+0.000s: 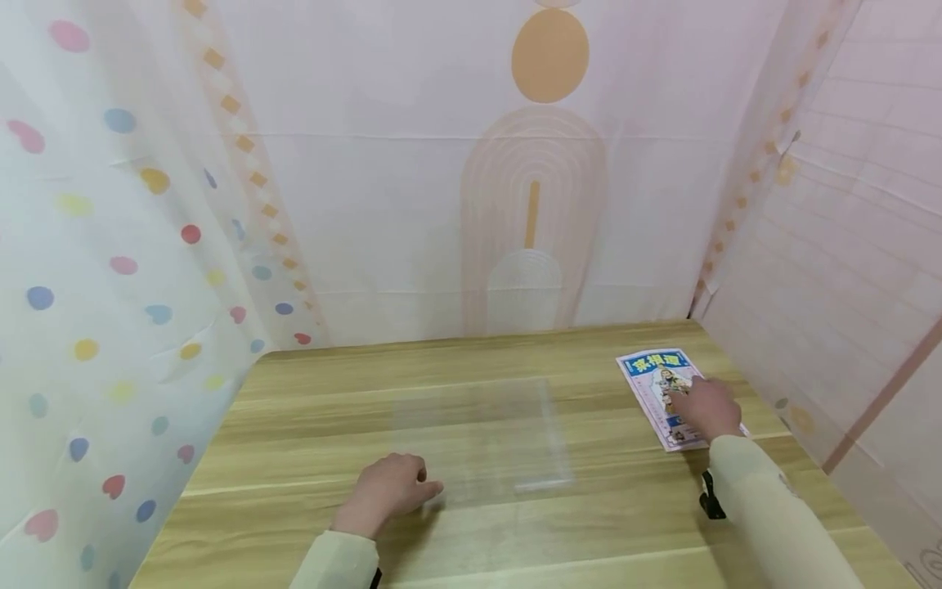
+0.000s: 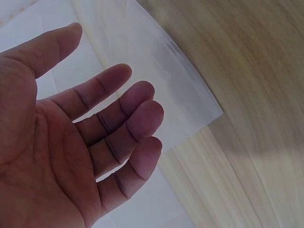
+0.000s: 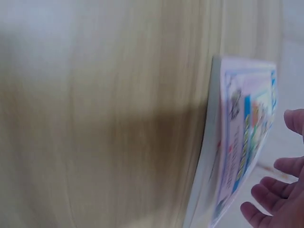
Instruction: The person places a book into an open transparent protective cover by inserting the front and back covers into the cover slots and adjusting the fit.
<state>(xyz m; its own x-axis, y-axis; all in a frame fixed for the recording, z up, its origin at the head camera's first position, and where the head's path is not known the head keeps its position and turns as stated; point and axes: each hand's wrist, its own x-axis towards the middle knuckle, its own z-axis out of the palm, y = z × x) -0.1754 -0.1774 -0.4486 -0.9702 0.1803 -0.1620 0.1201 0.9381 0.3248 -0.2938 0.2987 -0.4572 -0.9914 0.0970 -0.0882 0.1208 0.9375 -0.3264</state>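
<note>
A thin book point(image 1: 648, 391) with a pink cover and a blue title band lies at the right of the table; its pale page edges point(image 3: 207, 142) show in the right wrist view. Over its lower right part hovers my right hand point(image 1: 708, 407), fingers loosely bent and apart from the cover. In the middle of the table a clear plastic sheet point(image 1: 493, 442) lies flat. My left hand point(image 1: 393, 488) is at its near left edge, holding nothing. The left wrist view has its palm and relaxed fingers point(image 2: 142, 118) beside a corner of the sheet point(image 2: 185, 104).
The wooden table point(image 1: 309, 425) has its far edge against a pale printed curtain point(image 1: 383, 229). More curtain hangs close on the left, with coloured dots, and on the right. A black strap piece point(image 1: 710, 499) sits at my right wrist.
</note>
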